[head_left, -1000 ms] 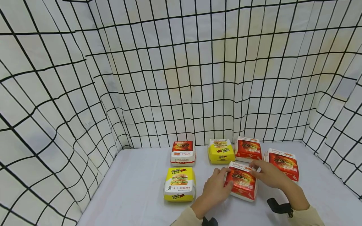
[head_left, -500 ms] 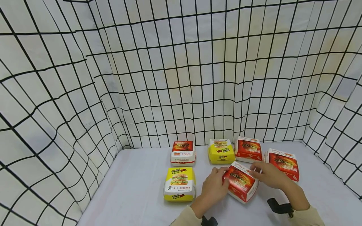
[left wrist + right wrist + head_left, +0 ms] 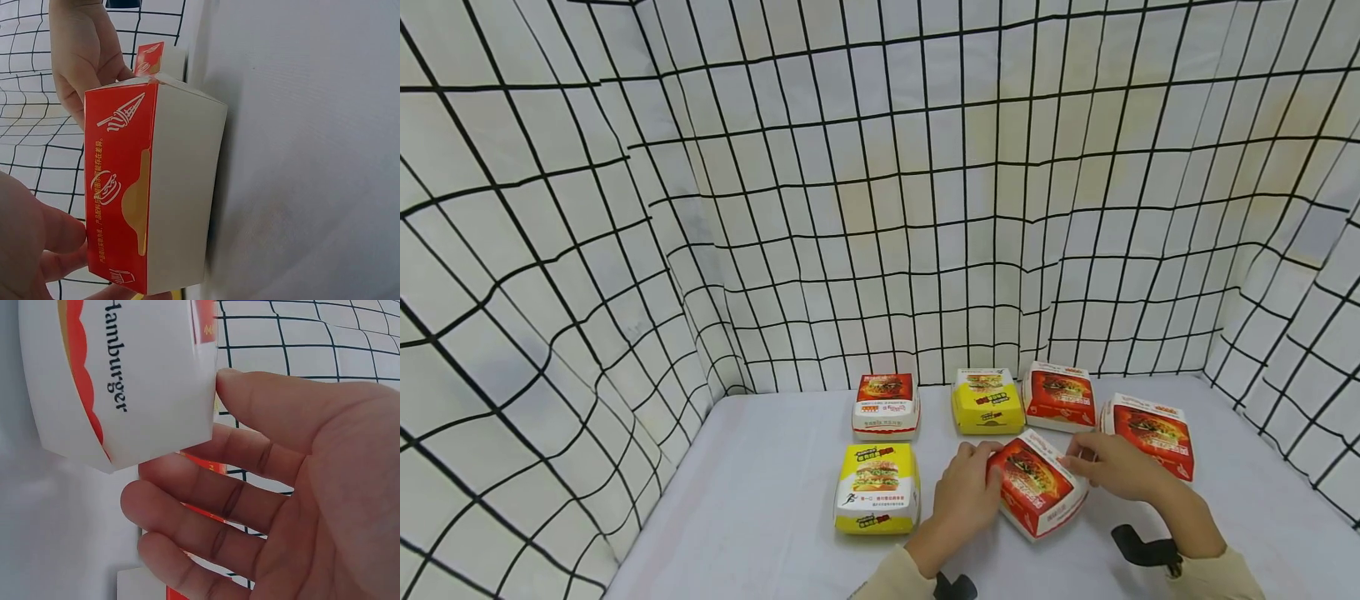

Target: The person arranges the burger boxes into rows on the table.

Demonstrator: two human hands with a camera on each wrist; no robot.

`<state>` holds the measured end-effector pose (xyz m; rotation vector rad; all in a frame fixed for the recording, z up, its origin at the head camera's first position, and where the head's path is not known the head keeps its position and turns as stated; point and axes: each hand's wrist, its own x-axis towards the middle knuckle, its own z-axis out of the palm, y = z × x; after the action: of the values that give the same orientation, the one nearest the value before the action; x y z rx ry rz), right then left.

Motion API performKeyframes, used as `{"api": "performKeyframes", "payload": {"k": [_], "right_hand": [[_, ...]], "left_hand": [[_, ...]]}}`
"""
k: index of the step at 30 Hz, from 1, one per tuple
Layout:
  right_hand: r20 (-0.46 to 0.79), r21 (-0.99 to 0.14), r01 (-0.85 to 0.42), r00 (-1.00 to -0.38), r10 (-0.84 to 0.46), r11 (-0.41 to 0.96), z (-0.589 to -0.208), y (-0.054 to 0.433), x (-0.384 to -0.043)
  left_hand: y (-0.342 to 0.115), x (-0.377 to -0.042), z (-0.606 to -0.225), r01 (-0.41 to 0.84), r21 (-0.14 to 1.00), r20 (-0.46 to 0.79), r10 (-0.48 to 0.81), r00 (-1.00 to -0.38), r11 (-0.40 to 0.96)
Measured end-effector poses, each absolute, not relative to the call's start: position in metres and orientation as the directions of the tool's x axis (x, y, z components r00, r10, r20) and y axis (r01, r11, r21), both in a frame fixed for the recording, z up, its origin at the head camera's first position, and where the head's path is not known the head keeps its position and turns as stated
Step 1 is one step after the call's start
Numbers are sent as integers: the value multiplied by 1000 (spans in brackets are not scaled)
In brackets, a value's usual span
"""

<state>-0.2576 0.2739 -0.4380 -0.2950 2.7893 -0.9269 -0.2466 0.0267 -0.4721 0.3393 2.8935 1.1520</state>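
Note:
A red and white hamburger box (image 3: 1037,483) sits turned at an angle on the white tabletop, a burger picture on its lid. My left hand (image 3: 966,492) grips its left corner, thumb on the near side and fingers going round behind. At the opposite corner, my right hand (image 3: 1116,468) holds the box with thumb and forefinger. The right wrist view shows the white side (image 3: 150,381) printed "Hamburger", the thumb at its edge and the other fingers spread below. In the left wrist view, the red lid side (image 3: 119,181) carries line drawings of food.
Behind stand a yellow burger box (image 3: 988,402) and a red one (image 3: 1058,397). Another red box (image 3: 1150,435) is just beyond my right hand. To the left are a red and white box (image 3: 885,408) and a yellow and white box (image 3: 876,489). Black netting (image 3: 865,250) over white cloth encloses the table.
The hamburger box has turned clockwise between my hands, its near corner swinging left. My left hand has shifted slightly left. The other boxes stay where they were.

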Motion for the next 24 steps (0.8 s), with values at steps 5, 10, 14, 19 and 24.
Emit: {"api": "performKeyframes", "payload": {"k": [5,10,14,19,24], "right_hand": [[-95,-617,-145,-962,-257,773,-441,276,-259],[-55,-632,-159,-967,-249,758,-443,276,-261],[-9,-641,-182,-970,-244,746,-447,274,-264],[46,-678,-197,-973,-226,709,-456,268,-269],[99,-722,-220,-971,-216,656,-464,263,-272]], "left_hand": [[27,-245,-472,195,695,79,196,-977,692],[29,-241,-466,226,680,122,197,-973,697],[30,-237,-459,252,646,147,207,-967,720],[33,-233,-456,263,569,135,227,-964,779],[36,-228,-456,287,498,119,263,-957,819]]}}
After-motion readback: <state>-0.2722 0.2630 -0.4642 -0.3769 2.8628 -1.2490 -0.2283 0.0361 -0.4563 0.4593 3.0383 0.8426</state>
